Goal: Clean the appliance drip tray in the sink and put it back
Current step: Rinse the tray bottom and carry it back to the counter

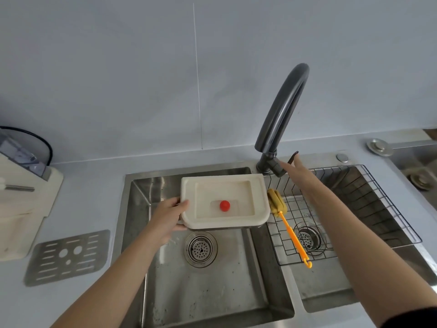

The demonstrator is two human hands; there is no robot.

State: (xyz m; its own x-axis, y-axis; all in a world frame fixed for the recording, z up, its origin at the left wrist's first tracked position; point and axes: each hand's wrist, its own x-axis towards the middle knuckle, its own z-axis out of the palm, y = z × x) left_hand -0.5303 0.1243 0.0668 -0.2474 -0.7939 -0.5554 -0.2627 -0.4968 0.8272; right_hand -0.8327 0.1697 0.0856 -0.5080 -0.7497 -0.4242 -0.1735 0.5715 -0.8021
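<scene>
Sink [142,209] basin, drip tray [224,202] in left hand [165,216] grip

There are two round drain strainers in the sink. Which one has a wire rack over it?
The right-basin strainer, seen through the black wire rack beside the orange-handled brush. The left-basin strainer lies uncovered, below the drip tray in the left hand.

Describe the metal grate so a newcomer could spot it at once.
Start at the double steel sink and look to its left along the pale countertop. There, in front of the cream appliance, the grate lies flat. It is the only grey metal plate there, punched with rows of slots and three round holes.
</scene>
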